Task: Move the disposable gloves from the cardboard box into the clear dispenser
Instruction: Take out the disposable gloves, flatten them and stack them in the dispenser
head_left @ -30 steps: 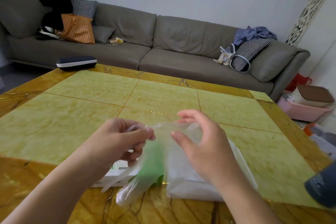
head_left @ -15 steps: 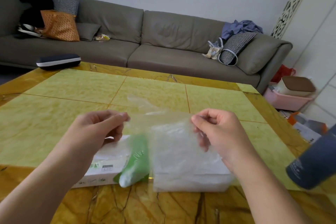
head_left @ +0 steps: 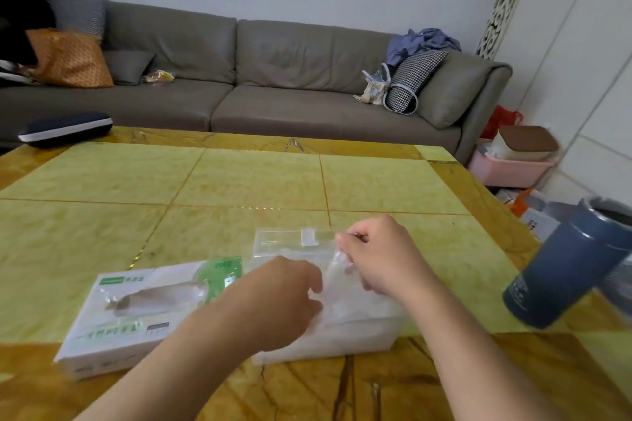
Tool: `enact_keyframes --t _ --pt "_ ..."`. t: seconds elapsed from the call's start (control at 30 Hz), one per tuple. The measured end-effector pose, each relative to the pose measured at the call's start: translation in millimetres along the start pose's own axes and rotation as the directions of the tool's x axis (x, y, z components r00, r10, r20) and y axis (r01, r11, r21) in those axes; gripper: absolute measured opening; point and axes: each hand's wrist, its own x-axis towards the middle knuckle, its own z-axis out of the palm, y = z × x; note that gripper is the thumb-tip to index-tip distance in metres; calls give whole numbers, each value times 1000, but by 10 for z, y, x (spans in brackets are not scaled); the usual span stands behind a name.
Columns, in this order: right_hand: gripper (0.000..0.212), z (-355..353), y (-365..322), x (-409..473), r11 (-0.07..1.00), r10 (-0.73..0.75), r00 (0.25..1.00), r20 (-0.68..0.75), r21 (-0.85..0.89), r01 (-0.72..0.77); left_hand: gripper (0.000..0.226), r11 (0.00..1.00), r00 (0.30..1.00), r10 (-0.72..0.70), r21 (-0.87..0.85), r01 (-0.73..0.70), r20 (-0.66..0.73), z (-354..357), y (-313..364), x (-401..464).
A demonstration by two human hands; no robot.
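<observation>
cardboard box (head_left: 136,314) and clear dispenser (head_left: 328,325) side by side near table (head_left: 239,181) front edge, dispenser lid open. right hand (head_left: 379,256) pinches thin glove film (head_left: 337,270) over dispenser. left hand (head_left: 277,301) fingers curled down onto glove stack; grip itself cannot tell. gloves likely near weightless, limp, slippery, clingy; best pinch at edge, press flat.

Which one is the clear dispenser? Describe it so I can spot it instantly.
On the yellow tiled table, look at the near edge under the person's hands. Two boxes sit side by side: the clear dispenser is the right-hand one, see-through with its lid flipped up behind, unlike the white-and-green printed cardboard box.
</observation>
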Motion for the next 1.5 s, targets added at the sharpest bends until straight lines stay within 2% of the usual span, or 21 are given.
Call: enact_keyframes --t 0.1,0.4,0.6,0.67,0.7,0.77,0.83,0.87,0.93,1.0,1.1,1.23,1.33,1.4,1.5 --pt "39 9 18 29 995 -13 1000 -15 -103 12 32 999 988 -27 -25 31 154 27 14 53" --pt "60 13 145 119 932 -51 993 -102 -361 11 60 989 947 -79 143 35 312 -29 88 229" --pt "50 -26 22 -26 847 -31 984 -175 -528 -68 36 962 969 -66 272 -2 239 32 183 346" --pt "37 -50 -121 -121 859 -125 970 -211 -512 -1 36 955 977 -44 297 -20 208 57 184 363" --pt "25 -47 -193 -160 891 -171 964 -201 -450 64 36 952 982 -26 305 -33 188 73 176 372" --pt "9 18 -288 -202 961 -149 985 -92 -249 122 31 942 987 14 329 -67 161 114 162 381" --pt "14 102 -293 -201 982 -37 994 100 -178 54 25 932 985 37 350 -94 166 130 156 363" --pt "13 119 -270 -202 981 26 985 170 -195 8 21 927 984 51 359 -110 170 129 156 351" --pt "11 127 -191 -184 959 126 951 282 -278 -44 28 922 981 78 362 -139 177 125 118 347" --pt "12 134 -133 -157 913 190 909 372 -408 -24 34 930 977 76 340 -142 201 117 68 363" --pt "21 195 -106 -114 847 259 871 417 -531 2 33 942 956 57 302 -147 287 77 37 379" --pt "10 268 -118 -24 779 348 816 461 -626 21 36 935 928 78 296 -195 364 -18 64 374" --pt "10 255 -172 -14 758 386 758 525 -649 64 50 928 904 68 307 -213 422 -78 63 368" --pt "25 295 -163 -3 754 396 761 514 -655 50 60 939 891 72 270 -212 448 -138 47 332" --pt "59 380 -157 -35 749 413 738 533 -660 58 56 973 912 143 114 -200 384 -279 -26 195"
